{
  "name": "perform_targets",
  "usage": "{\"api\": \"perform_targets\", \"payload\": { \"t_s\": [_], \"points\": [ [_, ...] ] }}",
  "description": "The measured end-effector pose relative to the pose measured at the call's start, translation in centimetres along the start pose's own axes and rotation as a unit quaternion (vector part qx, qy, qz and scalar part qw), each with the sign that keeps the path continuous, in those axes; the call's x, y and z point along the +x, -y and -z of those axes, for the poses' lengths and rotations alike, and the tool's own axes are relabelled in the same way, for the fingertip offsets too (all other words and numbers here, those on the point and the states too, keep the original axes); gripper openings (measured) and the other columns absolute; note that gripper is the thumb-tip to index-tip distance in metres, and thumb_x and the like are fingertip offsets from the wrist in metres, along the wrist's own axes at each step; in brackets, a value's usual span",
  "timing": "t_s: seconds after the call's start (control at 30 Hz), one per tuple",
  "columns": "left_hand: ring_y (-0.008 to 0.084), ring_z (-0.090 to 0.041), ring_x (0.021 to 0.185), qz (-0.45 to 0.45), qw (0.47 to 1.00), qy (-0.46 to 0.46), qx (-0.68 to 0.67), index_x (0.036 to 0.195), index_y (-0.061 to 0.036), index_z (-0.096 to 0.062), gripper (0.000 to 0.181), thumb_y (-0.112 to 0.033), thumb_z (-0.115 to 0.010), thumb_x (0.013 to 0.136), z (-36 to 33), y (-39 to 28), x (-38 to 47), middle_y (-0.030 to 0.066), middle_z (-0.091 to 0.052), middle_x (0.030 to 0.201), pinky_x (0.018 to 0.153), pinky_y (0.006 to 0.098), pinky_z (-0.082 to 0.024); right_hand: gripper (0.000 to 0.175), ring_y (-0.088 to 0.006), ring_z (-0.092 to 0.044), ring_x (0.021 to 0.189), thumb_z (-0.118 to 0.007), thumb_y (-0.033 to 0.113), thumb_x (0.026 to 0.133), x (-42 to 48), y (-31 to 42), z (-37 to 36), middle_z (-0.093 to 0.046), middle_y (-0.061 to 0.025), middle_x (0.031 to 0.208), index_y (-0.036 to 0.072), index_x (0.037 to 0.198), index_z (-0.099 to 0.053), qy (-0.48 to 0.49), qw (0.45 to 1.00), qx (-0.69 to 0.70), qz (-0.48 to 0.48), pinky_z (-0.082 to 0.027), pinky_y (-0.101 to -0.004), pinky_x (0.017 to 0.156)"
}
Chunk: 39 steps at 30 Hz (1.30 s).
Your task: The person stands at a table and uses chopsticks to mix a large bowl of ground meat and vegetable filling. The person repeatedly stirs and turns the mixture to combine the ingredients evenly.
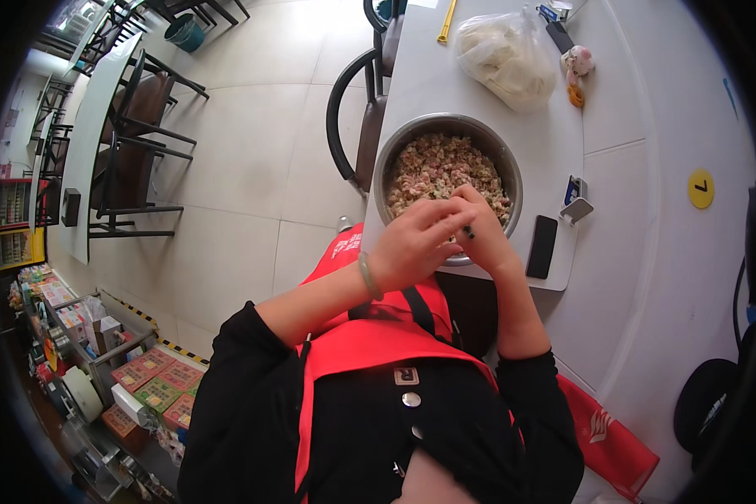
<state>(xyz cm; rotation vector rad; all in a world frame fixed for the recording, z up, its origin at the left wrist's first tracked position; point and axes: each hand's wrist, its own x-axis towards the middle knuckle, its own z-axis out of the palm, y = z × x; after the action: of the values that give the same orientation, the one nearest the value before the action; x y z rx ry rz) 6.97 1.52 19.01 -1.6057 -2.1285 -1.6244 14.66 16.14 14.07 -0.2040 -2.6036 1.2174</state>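
Observation:
A round stainless steel bowl (510,160) of minced meat filling (444,165), flecked with green, stands at the table's edge before me. Over its near side my two hands come together. My right hand (488,236) is closed around a thin utensil (469,232); only a short dark end shows, and the rest is hidden by the fingers. My left hand (412,236), with a pale green bangle (370,277) at the wrist, reaches across, its fingertips against the right hand. Whether something small lies between its fingers, I cannot see.
On the white table (428,82) lie a clear plastic bag of pale dough wrappers (510,60), a black phone-like slab (542,247) and a small card stand (575,198). A chair (372,132) stands at the left edge. Boxed goods (164,384) fill a shelf lower left.

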Motion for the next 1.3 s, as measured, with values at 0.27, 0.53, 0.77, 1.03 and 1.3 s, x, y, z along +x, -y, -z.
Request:
{"api": "perform_targets", "payload": {
  "t_s": [0.27, 0.53, 0.77, 1.03, 1.3],
  "points": [
    [0.0229, -0.060, 0.080, -0.096, 0.991, 0.094, 0.005, 0.088, -0.0038, -0.063, 0.019, -0.002, -0.064, 0.069, -1.3, 2.0, -3.3, 0.0071, -0.062, 0.091, 0.068, 0.0312, -0.050, 0.019, -0.0311, -0.051, 0.087, -0.059, 0.008, 0.071, -1.8, 0.8, -1.2, -0.050, -0.0141, 0.088, 0.000, 0.089, -0.057, 0.023, 0.998, -0.060, -0.028, -0.044, -0.0379, 0.076],
    [0.0222, -0.064, 0.080, -0.008, 0.997, 0.059, 0.057, 0.090, -0.0019, -0.062, 0.012, 0.000, -0.061, 0.078, -1.4, 3.3, -4.1, 0.0086, -0.066, 0.094, 0.068, 0.0306, -0.052, 0.014, -0.0281, -0.060, 0.080, -0.060, 0.003, 0.080, -4.3, 0.8, -0.5, -0.058, -0.0121, 0.085, -0.001, 0.093, -0.063, -0.069, 0.997, -0.027, -0.032, -0.049, -0.0346, 0.069],
    [0.0192, -0.065, 0.072, 0.154, 0.985, -0.077, 0.019, 0.097, -0.0023, -0.063, 0.016, 0.000, -0.060, 0.082, -1.5, 5.8, -2.2, 0.0109, -0.066, 0.087, 0.064, 0.0270, -0.051, 0.009, -0.0241, -0.061, 0.076, -0.061, 0.000, 0.080, -5.8, 0.2, -0.3, -0.060, -0.0111, 0.084, -0.001, 0.089, -0.063, -0.195, 0.979, 0.059, 0.003, -0.048, -0.0291, 0.067],
    [0.0108, -0.062, 0.067, 0.135, 0.985, -0.101, 0.019, 0.093, -0.0022, -0.065, 0.014, 0.001, -0.064, 0.079, 0.1, 4.9, -0.3, 0.0086, -0.067, 0.083, 0.060, 0.0231, -0.050, 0.008, -0.0269, -0.060, 0.076, -0.061, 0.002, 0.078, -5.1, -1.3, -1.8, -0.061, -0.0122, 0.084, 0.000, 0.085, -0.065, -0.174, 0.981, 0.029, -0.085, -0.048, -0.0327, 0.068],
    [0.0191, -0.062, 0.069, 0.032, 0.998, 0.052, -0.034, 0.086, -0.0035, -0.066, 0.016, 0.000, -0.070, 0.072, -2.3, 1.8, -1.6, 0.0087, -0.063, 0.079, 0.060, 0.0287, -0.052, 0.033, -0.0310, -0.054, 0.076, -0.058, 0.002, 0.076, -4.2, -0.8, -0.8, -0.051, -0.0135, 0.081, 0.007, 0.109, -0.058, -0.005, 1.000, 0.006, 0.015, -0.044, -0.0397, 0.068]
  ]
}}
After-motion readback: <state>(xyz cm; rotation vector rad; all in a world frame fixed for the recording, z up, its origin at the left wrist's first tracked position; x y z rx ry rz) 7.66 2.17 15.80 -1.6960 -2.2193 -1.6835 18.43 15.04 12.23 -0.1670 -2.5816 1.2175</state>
